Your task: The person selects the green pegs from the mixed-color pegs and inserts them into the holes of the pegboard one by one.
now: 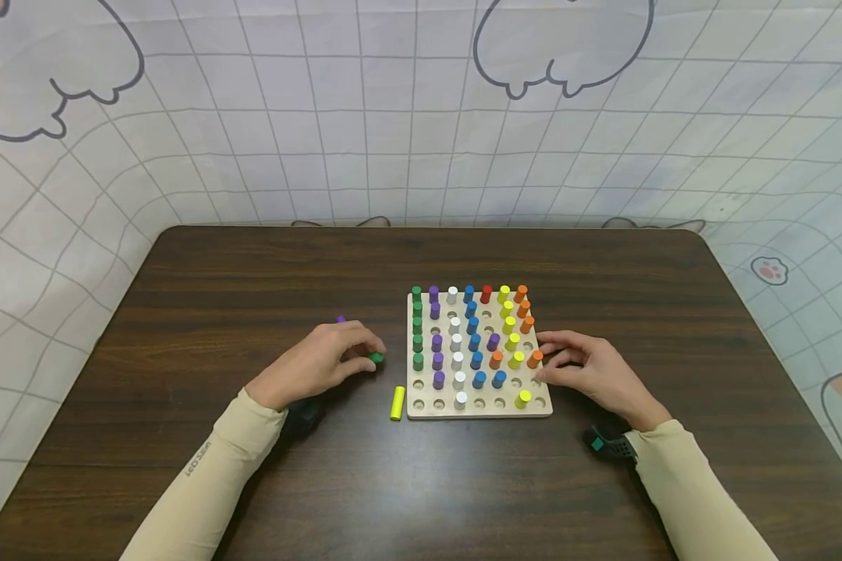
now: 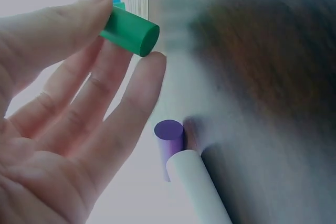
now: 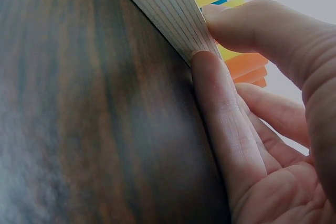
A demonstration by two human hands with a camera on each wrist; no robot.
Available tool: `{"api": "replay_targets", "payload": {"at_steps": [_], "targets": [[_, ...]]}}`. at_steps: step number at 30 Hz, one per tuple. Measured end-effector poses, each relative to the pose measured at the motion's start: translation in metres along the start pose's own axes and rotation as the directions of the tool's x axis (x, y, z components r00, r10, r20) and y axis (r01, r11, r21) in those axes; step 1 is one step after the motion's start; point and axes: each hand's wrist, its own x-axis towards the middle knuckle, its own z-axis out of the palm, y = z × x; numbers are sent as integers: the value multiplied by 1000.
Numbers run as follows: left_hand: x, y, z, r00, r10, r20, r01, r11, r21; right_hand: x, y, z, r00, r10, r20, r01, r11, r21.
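Note:
My left hand (image 1: 319, 360) is left of the wooden pegboard (image 1: 431, 411), with a green peg (image 2: 131, 32) pinched between thumb and fingertips. Rows of coloured pegs stand in the board, among them a green row (image 1: 417, 326) along its left edge and orange pegs (image 1: 524, 309) along its right. My right hand (image 1: 596, 372) rests beside the board's right edge. In the right wrist view its thumb (image 3: 241, 27) touches the board's upper edge and a finger (image 3: 212, 85) lies against the layered side (image 3: 163, 11).
A yellow peg (image 1: 397, 403) lies on the dark wooden table (image 1: 288, 273), just left of the board. Near my left hand are a purple peg (image 2: 169, 142) and a white peg (image 2: 197, 184); the hand covers the white one in the head view. Some holes (image 1: 418, 385) hold no peg.

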Motion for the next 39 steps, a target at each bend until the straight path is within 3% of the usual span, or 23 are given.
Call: {"api": "replay_targets", "payload": {"at_steps": [26, 39], "targets": [[7, 13, 4, 993, 51, -102, -58, 997, -59, 1, 3, 0, 1000, -11, -7, 11, 1000, 4], [15, 23, 8, 997, 29, -72, -37, 993, -109, 2, 4, 0, 1000, -7, -9, 7, 1000, -7]]}}
